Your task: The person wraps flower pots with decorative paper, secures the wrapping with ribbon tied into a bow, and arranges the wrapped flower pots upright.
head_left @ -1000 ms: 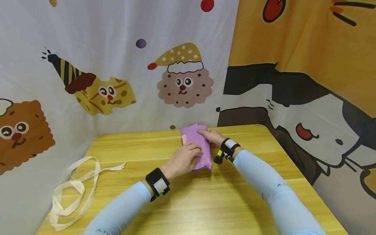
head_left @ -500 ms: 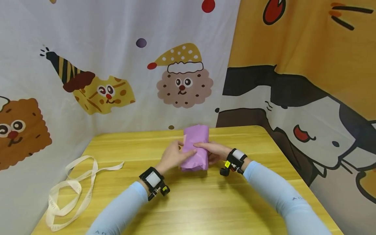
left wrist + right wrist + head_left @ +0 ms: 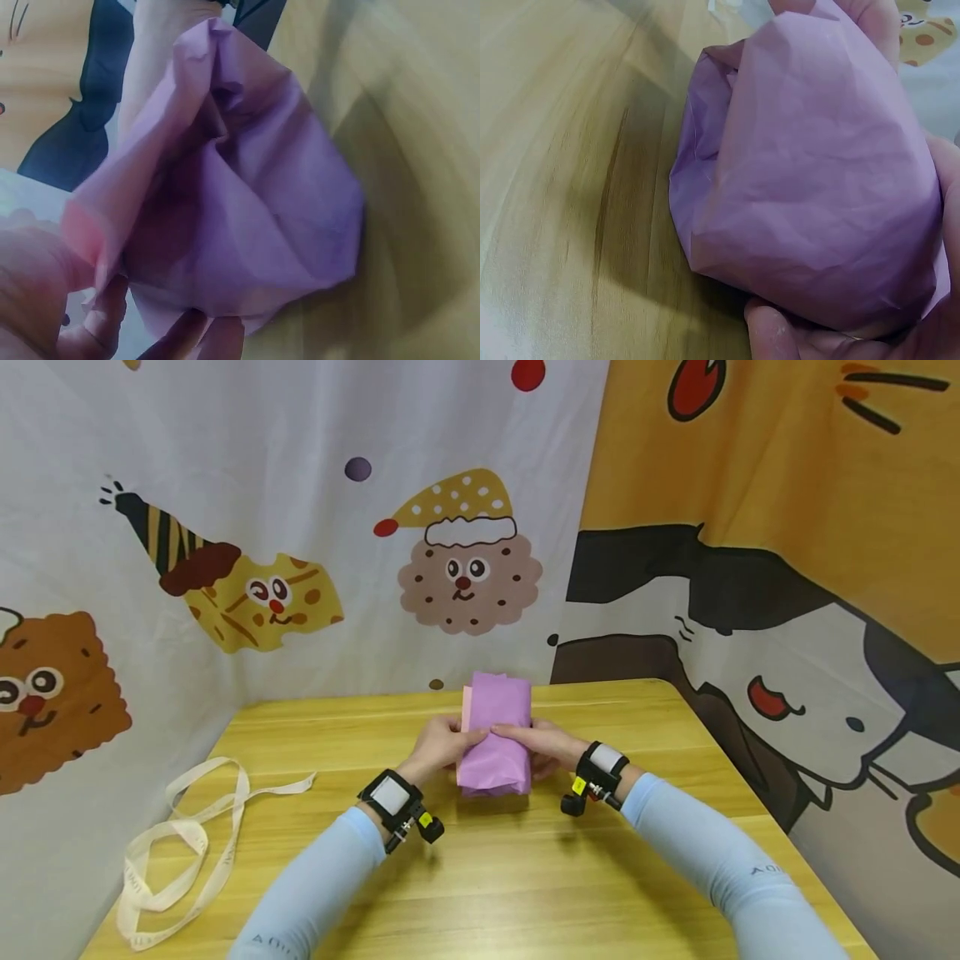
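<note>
White cloth forms the backdrop (image 3: 300,435) on the left, printed with a brown biscuit (image 3: 63,693) and, next to it, a cheese (image 3: 273,597) in a striped hat. Below them, on the left of the yellow wood-grain bench (image 3: 480,885), a cream ribbon (image 3: 296,787) with faint lettering lies in loose loops, well apart from the hands.

A pale blue sleeve (image 3: 315,877) and a black wrist strap (image 3: 391,796) lead to the left hand (image 3: 437,747). Its grip is clamped on the left side of a purple paper package (image 3: 500,702), thumb on top and fingers curled underneath.

The package is between the two hands, near the far edge of the bench, its long sides running away from the person. A paler pink strip shows along its upper left edge; the left wrist view shows creased, gathered folds at one end. Whether its underside touches the bench I cannot tell. Behind it, a round biscuit (image 3: 472,589) in a spotted cap is printed on the cloth.

The right hand (image 3: 551,745) has its grip clamped on the right side, thumb on top, its tip near the left thumb's. Beyond come another black wrist strap (image 3: 602,766) and blue sleeve (image 3: 727,860), then orange cloth (image 3: 787,452) with a printed black-and-white cat (image 3: 813,647).
</note>
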Demonstrator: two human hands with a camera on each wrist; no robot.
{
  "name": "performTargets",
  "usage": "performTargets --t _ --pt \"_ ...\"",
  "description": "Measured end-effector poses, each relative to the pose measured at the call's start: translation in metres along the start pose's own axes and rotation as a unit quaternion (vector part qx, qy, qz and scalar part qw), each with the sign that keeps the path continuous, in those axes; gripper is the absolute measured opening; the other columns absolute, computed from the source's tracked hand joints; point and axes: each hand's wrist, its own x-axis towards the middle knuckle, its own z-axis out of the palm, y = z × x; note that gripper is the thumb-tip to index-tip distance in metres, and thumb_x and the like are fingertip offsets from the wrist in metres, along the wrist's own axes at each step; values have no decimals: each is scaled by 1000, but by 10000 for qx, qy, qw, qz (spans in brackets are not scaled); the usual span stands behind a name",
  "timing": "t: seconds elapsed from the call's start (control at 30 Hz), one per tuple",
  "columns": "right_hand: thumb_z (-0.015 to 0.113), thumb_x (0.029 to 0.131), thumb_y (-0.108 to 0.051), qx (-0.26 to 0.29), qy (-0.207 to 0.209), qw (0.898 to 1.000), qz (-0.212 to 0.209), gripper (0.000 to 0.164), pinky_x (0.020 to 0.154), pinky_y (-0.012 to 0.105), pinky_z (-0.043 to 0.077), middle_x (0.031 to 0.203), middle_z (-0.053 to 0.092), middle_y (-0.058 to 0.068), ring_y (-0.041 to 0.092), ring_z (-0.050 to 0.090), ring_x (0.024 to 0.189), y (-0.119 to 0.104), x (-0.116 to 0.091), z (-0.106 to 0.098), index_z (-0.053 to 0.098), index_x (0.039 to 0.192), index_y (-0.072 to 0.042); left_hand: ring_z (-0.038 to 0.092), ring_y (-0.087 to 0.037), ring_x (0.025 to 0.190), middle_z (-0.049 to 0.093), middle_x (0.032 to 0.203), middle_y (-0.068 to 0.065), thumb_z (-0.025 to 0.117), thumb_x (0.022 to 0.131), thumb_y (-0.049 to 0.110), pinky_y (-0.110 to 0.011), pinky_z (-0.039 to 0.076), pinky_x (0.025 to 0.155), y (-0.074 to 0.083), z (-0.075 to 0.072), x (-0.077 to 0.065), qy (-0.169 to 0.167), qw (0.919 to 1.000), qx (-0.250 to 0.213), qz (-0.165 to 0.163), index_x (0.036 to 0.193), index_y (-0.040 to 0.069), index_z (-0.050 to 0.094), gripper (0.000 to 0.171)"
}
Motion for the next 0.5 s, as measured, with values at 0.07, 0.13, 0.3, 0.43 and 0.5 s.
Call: performTargets --t 0.07,0.13,0.3,0.43,0.5 --pt "75 94 -78 10 0 10000 -7 91 80 47 68 129 81 15 34 83 105 0 0 1 54 153 -12 67 -13 65 72 75 -1 85 99 34 -29 57 57 2 -1 0 66 9999 80 27 82 9 74 32" --pt "75 93 -78 21 -37 10000 -17 91 81 49 68 130 80 16 34 82 106 1 0 3 53 154 -13 62 -11 64 65 69 3 84 99 30 -25 50 54 2 -1 0 116 9999 50 -62 75 11 69 34" --pt "75 95 -76 125 -155 9998 -53 90 85 52 69 132 78 17 34 81 109 0 -7 5 52 154 -13 55 -9 62 54 65 7 85 97 20 -23 43 54 -1 4 -1 181 9974 -637 -298 70 12 61 37" --pt "78 94 -74 197 -29 9998 -21 89 84 51 68 129 77 18 34 79 109 -1 -9 1 53 151 -11 61 -10 66 59 74 4 86 96 20 -26 51 60 -5 8 4 47 9934 -1096 -347 79 7 68 27" --pt "79 92 -74 207 104 9997 -11 95 84 52 69 131 76 20 35 79 110 -1 -8 -1 49 154 -8 65 -11 70 64 81 2 87 97 22 -26 56 63 -9 8 8 -113 9901 -1318 -480 89 5 72 24"
